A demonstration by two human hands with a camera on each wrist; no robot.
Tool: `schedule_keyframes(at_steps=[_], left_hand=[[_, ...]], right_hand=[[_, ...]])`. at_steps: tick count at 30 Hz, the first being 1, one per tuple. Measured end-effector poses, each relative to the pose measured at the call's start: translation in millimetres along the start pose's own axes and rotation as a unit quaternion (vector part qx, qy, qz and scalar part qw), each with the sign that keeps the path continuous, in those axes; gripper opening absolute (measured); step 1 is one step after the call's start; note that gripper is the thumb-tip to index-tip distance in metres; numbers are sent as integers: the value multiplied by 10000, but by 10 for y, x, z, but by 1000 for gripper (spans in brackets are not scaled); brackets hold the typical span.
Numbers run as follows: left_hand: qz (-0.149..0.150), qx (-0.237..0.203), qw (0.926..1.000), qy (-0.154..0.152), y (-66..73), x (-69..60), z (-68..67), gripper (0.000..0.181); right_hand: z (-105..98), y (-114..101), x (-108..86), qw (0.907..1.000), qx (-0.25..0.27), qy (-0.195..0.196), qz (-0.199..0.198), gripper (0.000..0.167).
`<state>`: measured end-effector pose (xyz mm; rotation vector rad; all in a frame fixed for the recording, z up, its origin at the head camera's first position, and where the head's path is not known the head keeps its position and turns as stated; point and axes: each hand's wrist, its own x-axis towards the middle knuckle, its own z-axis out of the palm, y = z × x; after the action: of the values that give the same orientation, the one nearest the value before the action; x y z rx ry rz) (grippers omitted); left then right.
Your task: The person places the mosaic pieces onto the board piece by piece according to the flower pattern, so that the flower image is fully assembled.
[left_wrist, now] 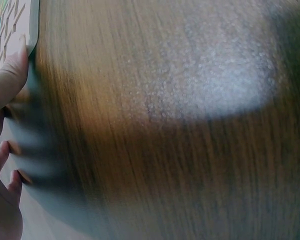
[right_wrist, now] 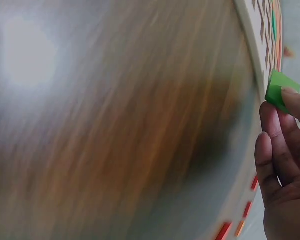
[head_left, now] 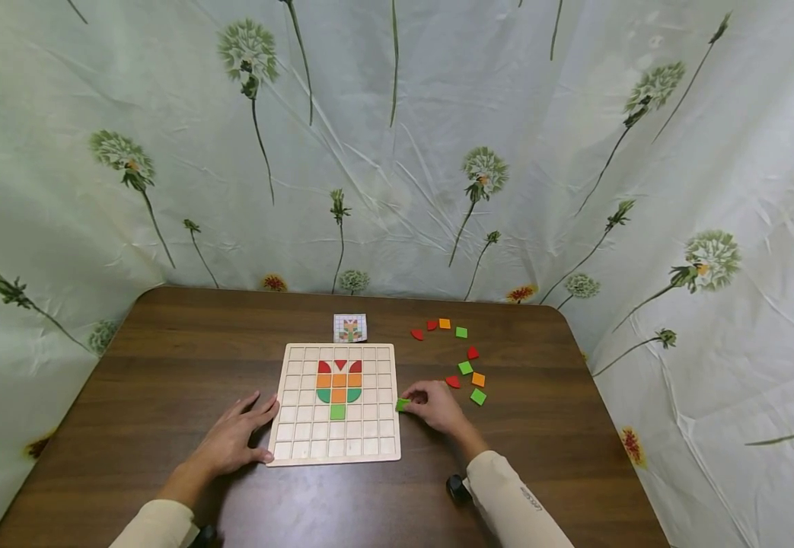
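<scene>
A pale wooden grid board (head_left: 301, 449) lies on the table with red, orange and green pieces set in its upper middle cells. Lowest among them is a light green square (head_left: 338, 412). My right hand (head_left: 436, 407) pinches a green square tile (right_wrist: 280, 90) between thumb and fingers at the board's right edge. On the other side, my left hand (head_left: 231, 438) rests at the board's left edge with its fingers spread. In the left wrist view the thumb (left_wrist: 15, 70) touches the board's rim.
A small pattern card (head_left: 350, 328) lies just behind the board. To the right are several loose tiles, among them a red piece (head_left: 453, 382), an orange square (head_left: 479, 380) and a green square (head_left: 478, 397). A flowered curtain (head_left: 397, 152) hangs behind the wooden table (head_left: 198, 342).
</scene>
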<state>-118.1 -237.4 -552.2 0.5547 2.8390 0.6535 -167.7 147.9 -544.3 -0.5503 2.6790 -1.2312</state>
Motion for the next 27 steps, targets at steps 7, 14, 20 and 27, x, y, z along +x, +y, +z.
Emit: schedule_keyframes(at_steps=[7,14,20,27], left_hand=[[87,77,9999,66,-21,-2,16,92],[70,73,9999,34,-34,3,30,92],[-19,33,10000,-28,-30,4,29,92],[-50,4,10000,-17,-22,0,20,93]], right_hand=[[178,-205,129,9996,152,-198,-102,9],[361,-370,249,9970,389,-670,-23,10],[524,-452,308,9944,520,-912,-77,11],[653,-554,342,9931,496,-1006,-334,10]])
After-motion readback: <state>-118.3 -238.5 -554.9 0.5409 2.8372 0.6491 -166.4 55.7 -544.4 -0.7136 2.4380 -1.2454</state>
